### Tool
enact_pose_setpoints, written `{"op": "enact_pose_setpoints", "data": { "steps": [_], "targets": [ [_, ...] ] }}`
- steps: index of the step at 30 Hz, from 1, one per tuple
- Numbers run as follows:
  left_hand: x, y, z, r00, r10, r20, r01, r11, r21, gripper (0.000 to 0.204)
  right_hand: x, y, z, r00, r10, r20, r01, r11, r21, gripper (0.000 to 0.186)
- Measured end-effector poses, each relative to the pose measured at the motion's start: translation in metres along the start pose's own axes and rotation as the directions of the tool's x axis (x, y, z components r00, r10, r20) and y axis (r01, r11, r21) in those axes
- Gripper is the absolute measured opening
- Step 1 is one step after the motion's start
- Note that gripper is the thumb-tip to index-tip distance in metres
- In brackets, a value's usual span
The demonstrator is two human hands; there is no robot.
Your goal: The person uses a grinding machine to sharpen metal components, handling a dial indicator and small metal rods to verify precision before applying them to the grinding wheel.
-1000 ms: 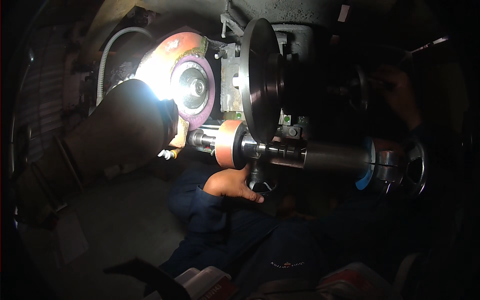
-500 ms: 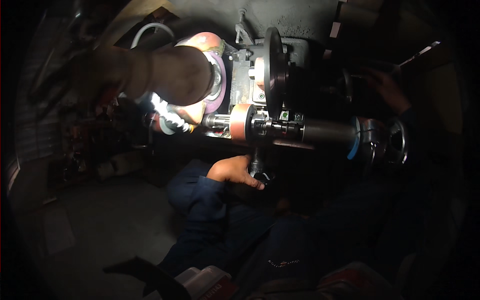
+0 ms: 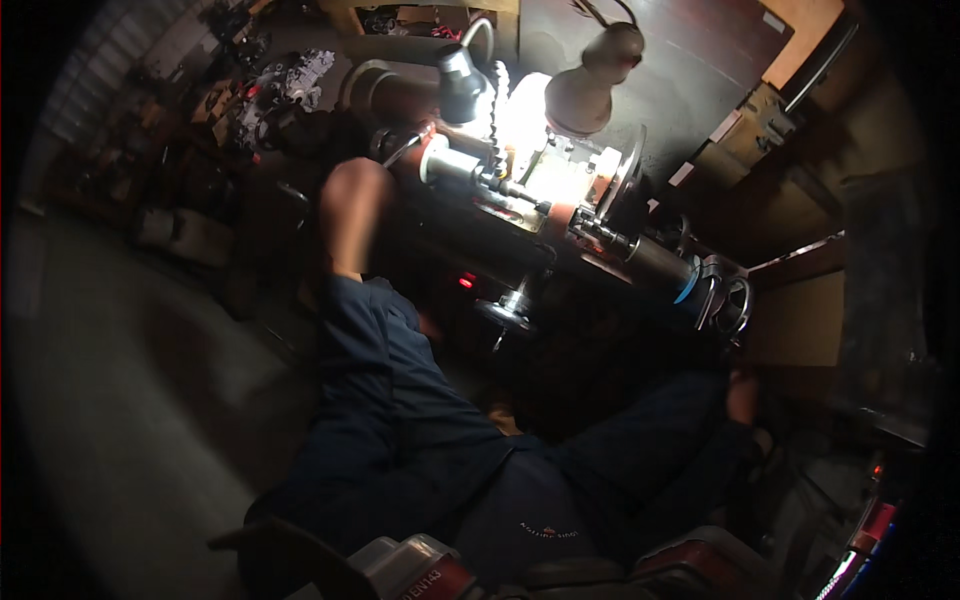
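Note:
My left hand (image 3: 352, 215) is raised at the left end of a lathe-like machine. It is smeared by motion, so its fingers do not read clearly, and it is nearest the silver spindle head (image 3: 452, 165). On the right, my right hand (image 3: 741, 398) hangs low in the dark beside my leg, its fingers hidden. A copper-coloured ring or drum (image 3: 563, 216) sits on the machine's axis, between a thin shaft and a dark cylindrical tailstock (image 3: 661, 266) with a blue band. Below the bed stands a shiny handwheel (image 3: 505, 313), touched by neither hand.
A black lamp (image 3: 465, 88) with a curved cable lights the machine's middle; a second, pale lamp head (image 3: 580, 100) hangs behind. Another handwheel (image 3: 736, 306) ends the tailstock. Cluttered parts (image 3: 300, 80) lie at the far left. A brown panel (image 3: 795, 310) stands on the right.
My left hand has left the lower handwheel and moved left and up. My right hand has dropped from the machine's right side. The view has shifted, showing more of the machine's left end.

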State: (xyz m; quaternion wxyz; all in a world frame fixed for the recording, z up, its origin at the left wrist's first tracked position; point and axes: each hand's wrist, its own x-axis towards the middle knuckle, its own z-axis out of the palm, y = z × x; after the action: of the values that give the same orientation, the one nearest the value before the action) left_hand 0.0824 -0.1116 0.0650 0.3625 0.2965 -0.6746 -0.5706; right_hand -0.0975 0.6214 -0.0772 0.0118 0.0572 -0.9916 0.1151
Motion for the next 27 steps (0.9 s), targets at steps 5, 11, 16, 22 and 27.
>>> {"op": "enact_pose_setpoints", "data": {
  "steps": [5, 11, 16, 22, 27],
  "targets": [
    [0.085, -0.049, -0.024, 0.972, -0.006, -0.236, -0.022, 0.993, -0.117, 0.035, -0.016, -0.182, -0.099, 0.835, -0.047, -0.548, 0.209, 0.949, 0.237, 0.034],
    [0.077, -0.073, 0.028, 0.983, -0.172, 0.055, 0.167, 0.744, -0.647, 0.038, 0.084, -0.260, -0.125, 0.952, -0.292, -0.097, 0.304, 0.847, 0.436, 0.046],
    [0.090, -0.076, 0.018, 0.943, -0.251, 0.218, 0.328, 0.596, -0.733, 0.023, 0.094, -0.292, -0.094, 0.976, -0.200, 0.088, 0.171, 0.950, 0.260, 0.044],
    [0.094, -0.069, 0.000, 0.871, -0.353, 0.341, 0.488, 0.559, -0.670, 0.026, 0.025, -0.321, -0.105, 0.990, -0.104, -0.099, 0.133, 0.926, 0.352, 0.035],
    [0.090, -0.090, -0.011, 0.896, -0.189, 0.403, 0.414, 0.686, -0.598, 0.017, -0.027, -0.301, -0.085, 0.935, -0.092, -0.342, 0.223, 0.903, 0.368, 0.026]
  ]
}}
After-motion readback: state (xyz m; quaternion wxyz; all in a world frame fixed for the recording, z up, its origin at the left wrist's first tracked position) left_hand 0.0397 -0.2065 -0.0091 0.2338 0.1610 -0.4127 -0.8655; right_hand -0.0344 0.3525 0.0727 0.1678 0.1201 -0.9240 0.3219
